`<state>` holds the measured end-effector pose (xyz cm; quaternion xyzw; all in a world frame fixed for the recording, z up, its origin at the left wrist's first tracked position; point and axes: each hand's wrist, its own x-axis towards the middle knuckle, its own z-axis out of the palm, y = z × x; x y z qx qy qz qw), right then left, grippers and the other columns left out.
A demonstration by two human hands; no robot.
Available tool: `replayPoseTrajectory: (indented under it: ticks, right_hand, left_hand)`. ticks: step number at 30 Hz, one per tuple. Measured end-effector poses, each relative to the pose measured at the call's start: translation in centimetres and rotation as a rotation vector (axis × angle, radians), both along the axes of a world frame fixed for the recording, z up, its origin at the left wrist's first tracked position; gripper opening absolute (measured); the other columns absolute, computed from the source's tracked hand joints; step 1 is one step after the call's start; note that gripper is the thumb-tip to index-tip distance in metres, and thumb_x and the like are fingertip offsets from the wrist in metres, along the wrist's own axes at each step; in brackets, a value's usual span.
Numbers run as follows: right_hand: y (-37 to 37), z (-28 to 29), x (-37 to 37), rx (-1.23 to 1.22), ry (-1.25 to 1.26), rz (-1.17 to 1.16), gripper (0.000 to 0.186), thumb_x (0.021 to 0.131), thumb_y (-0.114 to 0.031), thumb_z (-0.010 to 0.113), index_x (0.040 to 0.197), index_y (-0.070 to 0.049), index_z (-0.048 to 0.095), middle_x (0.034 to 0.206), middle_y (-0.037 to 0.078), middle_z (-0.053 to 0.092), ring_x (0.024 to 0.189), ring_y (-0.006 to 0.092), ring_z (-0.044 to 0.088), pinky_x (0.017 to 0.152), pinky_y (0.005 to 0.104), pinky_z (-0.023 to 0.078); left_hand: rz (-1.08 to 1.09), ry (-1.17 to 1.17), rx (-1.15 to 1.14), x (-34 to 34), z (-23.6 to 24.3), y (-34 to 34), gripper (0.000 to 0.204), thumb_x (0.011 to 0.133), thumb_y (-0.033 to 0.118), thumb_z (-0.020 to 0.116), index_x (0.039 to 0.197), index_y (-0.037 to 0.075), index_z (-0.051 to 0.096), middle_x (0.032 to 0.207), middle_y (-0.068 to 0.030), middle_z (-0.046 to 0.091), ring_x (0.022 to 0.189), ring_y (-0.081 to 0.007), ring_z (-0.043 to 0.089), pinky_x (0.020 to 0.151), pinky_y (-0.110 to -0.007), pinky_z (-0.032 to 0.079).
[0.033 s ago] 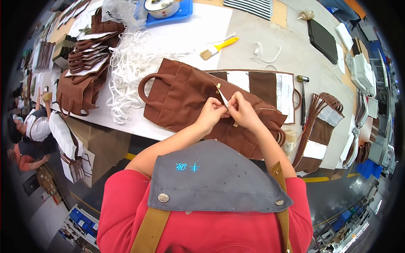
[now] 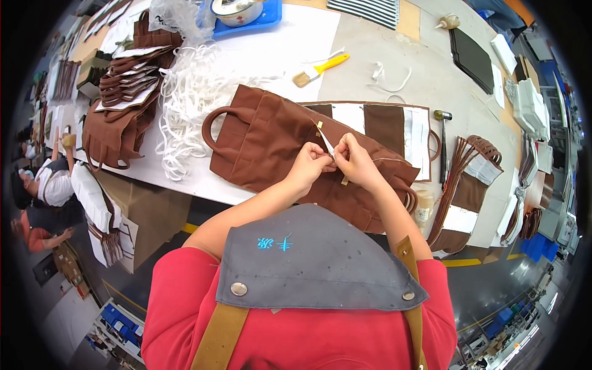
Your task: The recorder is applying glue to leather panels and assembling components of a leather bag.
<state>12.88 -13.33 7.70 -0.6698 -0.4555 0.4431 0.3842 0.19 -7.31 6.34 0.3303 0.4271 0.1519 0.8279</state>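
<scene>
A brown bag (image 2: 259, 142) with looped handles lies on the table in front of me. My left hand (image 2: 314, 161) is pinched on a thin white strip (image 2: 328, 146) at the bag's middle seam. My right hand (image 2: 348, 157) pinches the same strip just to the right, the two hands nearly touching. Small light tabs show along the seam. Behind the bag lies a flat brown-and-white panel piece (image 2: 384, 129). A black-handled hammer (image 2: 443, 151) and a cream-coloured jar (image 2: 423, 206) are to the right.
Tangled white tape (image 2: 188, 111), stacked brown bag pieces (image 2: 129, 83) and a blue tray (image 2: 259, 24) with a bowl sit left and back. A yellow brush (image 2: 320, 69) lies behind. More bundles (image 2: 462, 197) are at right. Two co-workers (image 2: 52, 185) are at far left.
</scene>
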Motion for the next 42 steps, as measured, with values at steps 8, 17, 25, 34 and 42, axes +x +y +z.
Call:
replayPoseTrajectory:
  ticks: [8, 17, 25, 34, 42]
  right_hand:
    - [0.3, -1.7, 1.1, -0.158, 0.389, -0.090, 0.016, 0.077, -0.001, 0.048, 0.077, -0.006, 0.033, 0.070, -0.001, 0.043, 0.064, 0.0050, 0.041, 0.057, 0.0185, 0.037]
    - [0.3, -0.5, 1.4, -0.232, 0.601, -0.138, 0.018, 0.076, 0.000, 0.049, 0.075, -0.008, 0.033, 0.069, 0.000, 0.045, 0.061, 0.0047, 0.039, 0.052, 0.0176, 0.033]
    - [-0.1, -0.4, 1.8, -0.140, 0.751, -0.318, 0.014, 0.076, -0.002, 0.051, 0.080, -0.006, 0.038, 0.072, 0.000, 0.047, 0.062, 0.0058, 0.043, 0.057, 0.0194, 0.038]
    - [-0.7, -1.8, 1.2, 0.160, -0.320, -0.170, 0.029, 0.070, -0.011, 0.059, 0.095, 0.000, 0.050, 0.084, 0.013, 0.053, 0.080, 0.0253, 0.052, 0.072, 0.0300, 0.041]
    - [0.5, -2.9, 1.9, 0.038, -0.145, -0.391, 0.016, 0.075, -0.015, 0.055, 0.079, 0.001, 0.058, 0.073, 0.013, 0.056, 0.066, 0.0221, 0.055, 0.063, 0.0282, 0.042]
  left_hand:
    - [-0.015, -0.083, -0.067, -0.3, -0.1, 0.0, 0.015, 0.076, 0.000, 0.049, 0.080, 0.007, 0.037, 0.077, -0.0056, 0.053, 0.073, -0.0156, 0.055, 0.070, -0.027, 0.045]
    - [-0.051, -0.133, 0.015, -0.3, -1.2, -0.1, 0.016, 0.075, -0.003, 0.048, 0.080, 0.008, 0.037, 0.075, -0.0036, 0.051, 0.068, -0.0123, 0.052, 0.065, -0.024, 0.043]
    - [-0.054, -0.152, 0.007, -0.3, -1.4, 0.0, 0.016, 0.075, -0.003, 0.048, 0.080, 0.008, 0.038, 0.076, -0.0037, 0.052, 0.068, -0.0116, 0.051, 0.066, -0.024, 0.043]
    - [-0.082, -0.068, 0.241, -0.7, -1.0, 2.0, 0.012, 0.076, -0.001, 0.048, 0.083, 0.007, 0.043, 0.077, -0.0017, 0.050, 0.067, -0.0086, 0.048, 0.064, -0.020, 0.040]
    - [-0.294, 0.401, 1.425, -0.1, -0.6, 7.8, 0.018, 0.072, 0.004, 0.048, 0.089, 0.005, 0.051, 0.091, -0.0095, 0.052, 0.091, -0.0246, 0.047, 0.080, -0.035, 0.036]
